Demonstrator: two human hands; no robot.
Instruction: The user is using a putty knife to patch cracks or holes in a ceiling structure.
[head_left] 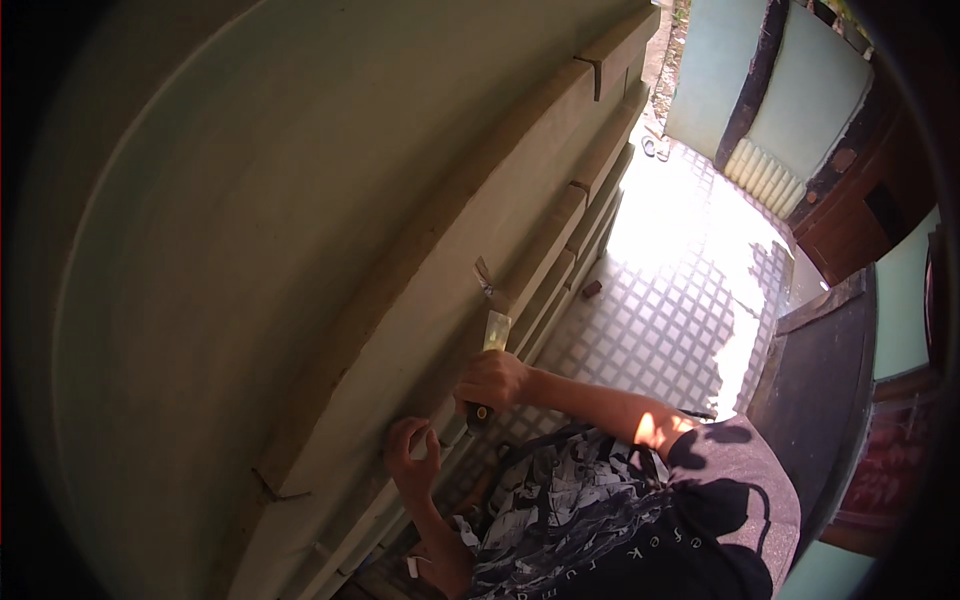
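Note:
My right hand [492, 382] is closed round the handle of a putty knife [496, 332]. Its flat, pale blade points up and away, close to the beige ledge [440, 275], and the dark handle end with a yellow ring shows below my fist. Just beyond the blade tip, the ledge face has a small chipped patch [484, 278]. Lower down, my left hand [412, 462] is beside the same ledge, its thumb and curved forefinger apart. Nothing shows between them, and its other fingertips are hidden.
Several stepped ledges with dark seams [597, 78] run along the wall at left. A small brown block [592, 289] lies on the checkered tile floor [660, 330]. Slippers [655, 149] lie far off, and a dark panel [815, 385] stands at right.

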